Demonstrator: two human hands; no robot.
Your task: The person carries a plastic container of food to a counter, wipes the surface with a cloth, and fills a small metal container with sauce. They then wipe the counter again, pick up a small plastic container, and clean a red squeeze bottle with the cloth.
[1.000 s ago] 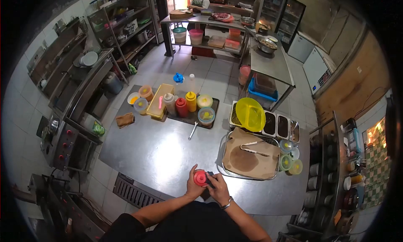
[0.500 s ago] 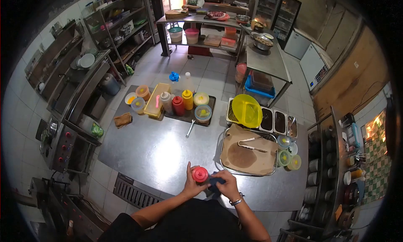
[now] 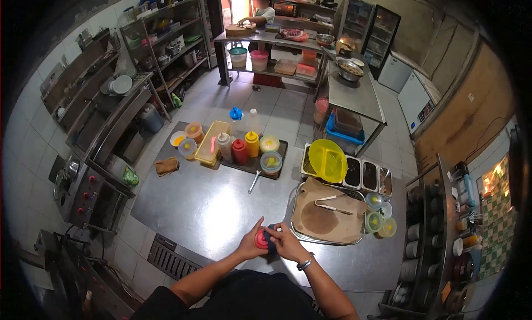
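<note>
You stand at the near edge of a steel table (image 3: 221, 203), which carries everything described here.

At the right of the table sits a metal tray (image 3: 293, 195) lined with stained brown paper (image 3: 324, 217), and a pair of tongs (image 3: 331, 204) lies on that paper. Just beyond the tray, a yellow lid (image 3: 327, 160) leans over a row of sauce pans (image 3: 363, 173).

At the far side of the table, a dark tray (image 3: 280, 159) holds a red squeeze bottle (image 3: 239, 151), a yellow squeeze bottle (image 3: 252, 144) and a white squeeze bottle (image 3: 224, 146). A spoon (image 3: 254, 181) lies just in front of this tray. A brown cloth (image 3: 166, 166) lies near the left edge.

Your left hand (image 3: 250, 244) grips a red-capped container (image 3: 261, 239) from the left side. The container is held just above the near edge of the table, directly in front of you. Your right hand (image 3: 287, 243) closes on a dark blue cloth (image 3: 270, 235) and presses it against the right side of the container. Both hands touch the container.
</note>
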